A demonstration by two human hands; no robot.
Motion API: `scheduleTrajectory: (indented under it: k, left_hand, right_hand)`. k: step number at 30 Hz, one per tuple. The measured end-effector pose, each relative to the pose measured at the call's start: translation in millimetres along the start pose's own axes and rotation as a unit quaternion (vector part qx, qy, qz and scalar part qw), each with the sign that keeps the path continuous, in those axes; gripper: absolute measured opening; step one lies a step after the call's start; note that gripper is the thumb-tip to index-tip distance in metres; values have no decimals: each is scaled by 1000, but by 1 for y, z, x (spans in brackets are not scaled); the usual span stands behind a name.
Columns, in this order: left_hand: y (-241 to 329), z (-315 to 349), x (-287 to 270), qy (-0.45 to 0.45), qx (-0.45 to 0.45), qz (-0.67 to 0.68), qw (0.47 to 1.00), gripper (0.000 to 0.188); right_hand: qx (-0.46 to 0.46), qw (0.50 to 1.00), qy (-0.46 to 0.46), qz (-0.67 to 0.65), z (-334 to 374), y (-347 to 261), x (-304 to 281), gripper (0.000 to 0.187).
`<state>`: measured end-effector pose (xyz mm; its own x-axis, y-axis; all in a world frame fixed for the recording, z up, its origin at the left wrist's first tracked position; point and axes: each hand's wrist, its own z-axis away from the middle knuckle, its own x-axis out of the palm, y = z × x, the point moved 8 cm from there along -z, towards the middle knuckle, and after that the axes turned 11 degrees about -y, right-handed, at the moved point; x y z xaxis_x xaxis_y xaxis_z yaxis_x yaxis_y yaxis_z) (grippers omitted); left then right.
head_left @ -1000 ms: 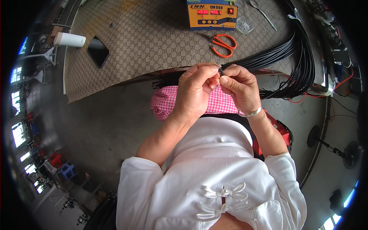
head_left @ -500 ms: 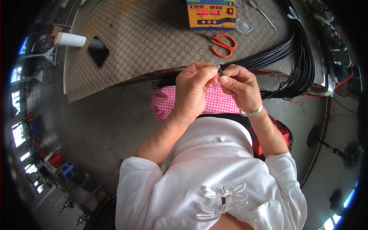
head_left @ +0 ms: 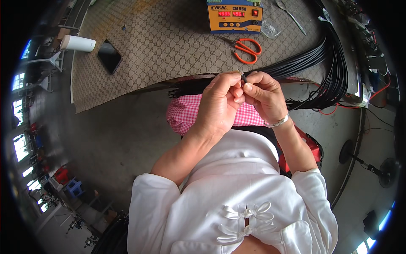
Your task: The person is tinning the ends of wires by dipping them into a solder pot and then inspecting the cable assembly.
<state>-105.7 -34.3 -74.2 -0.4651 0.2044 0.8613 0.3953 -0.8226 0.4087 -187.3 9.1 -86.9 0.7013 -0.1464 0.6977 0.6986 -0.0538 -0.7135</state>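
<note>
Just beyond my lap, at the table's near edge, both hands meet fingertip to fingertip. Between them shows the dark end of a black cable (head_left: 244, 78), with something small and pale at its tip that is too tiny to make out. My right hand (head_left: 268, 96) is closed in a pinch on the cable, thumb and forefinger together. My left hand (head_left: 218, 103) pinches at the tip, its other fingers curled in. A thick bundle of black cables (head_left: 296, 60) lies on the table to the right of my hands and droops over its edge.
Orange-handled scissors (head_left: 248, 51) lie beyond my hands, before an orange and blue powered unit (head_left: 235, 21). A small clear bag (head_left: 270, 28) and tweezers (head_left: 292, 17) are beside it. A phone (head_left: 109, 56) and white cup (head_left: 78, 43) stand left on the patterned tabletop (head_left: 160, 51).
My left hand has turned slightly and shifted right, its lower fingers curling closer to my right hand. The right hand keeps its pinch in almost the same place.
</note>
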Motion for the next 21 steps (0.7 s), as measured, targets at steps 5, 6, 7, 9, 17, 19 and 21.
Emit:
scheduleTrajectory:
  k: [5,6,7,9,17,19,21]
  left_hand:
    - [-1,-5,-5,-24,-2,17,1000,9]
    - [0,-5,-3,-20,6,16,1000,8]
    - [1,-5,-1,-17,14,15,1000,8]
    - [7,-1,1,-12,49,-52,997,10]
    - [26,10,7,5,125,-243,962,16]
    - [29,9,7,11,121,-257,959,15]
    - [30,9,7,11,122,-263,957,15]
  right_hand:
    - [-11,997,24,67,0,-8,2,4]
    - [-18,997,22,78,-1,-12,3,4]
    - [-26,996,26,84,-1,-14,2,4]
    - [-42,994,34,95,-2,-19,-2,5]
    - [-168,933,30,316,-1,-41,5,14]
    - [-187,898,29,398,0,-46,7,15]
    - [-206,870,54,445,2,-52,11,16]
